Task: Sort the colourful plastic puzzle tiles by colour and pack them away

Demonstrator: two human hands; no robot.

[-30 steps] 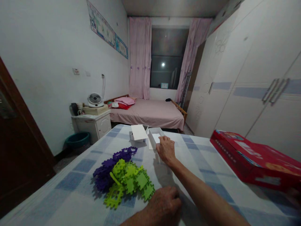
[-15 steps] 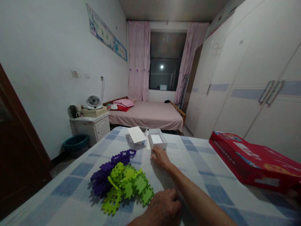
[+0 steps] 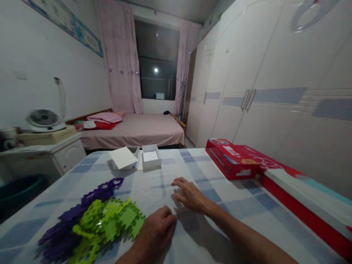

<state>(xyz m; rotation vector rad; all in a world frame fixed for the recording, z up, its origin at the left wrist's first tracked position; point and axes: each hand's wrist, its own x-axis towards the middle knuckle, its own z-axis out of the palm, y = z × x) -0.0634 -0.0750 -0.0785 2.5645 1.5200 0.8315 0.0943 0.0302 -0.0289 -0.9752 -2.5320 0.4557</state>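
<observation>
My left hand (image 3: 161, 225) rests on the tablecloth with its fingers curled into a loose fist; nothing shows in it. Right beside it lie green interlocking plastic tiles (image 3: 111, 220) with notched edges, heaped in a loose pile. Purple tiles (image 3: 82, 211) of the same kind spread behind and to the left of the green ones. My right hand (image 3: 188, 194) hovers over or lightly touches the cloth, fingers stretched and apart, holding nothing. Beyond it, toward the far table edge, stands an open white box (image 3: 156, 162).
A second white box with a tilted lid (image 3: 123, 157) sits at the far left of the table (image 3: 176, 167). Red boxes (image 3: 236, 172) line the right side, a long one reaching toward me. Behind the table are a bed (image 3: 140, 126) and a wardrobe (image 3: 214, 121).
My view has turned right, bringing more of the red boxes into sight. My right hand has come away from the white box, and its fingers have spread. My left hand stays curled by the tiles.
</observation>
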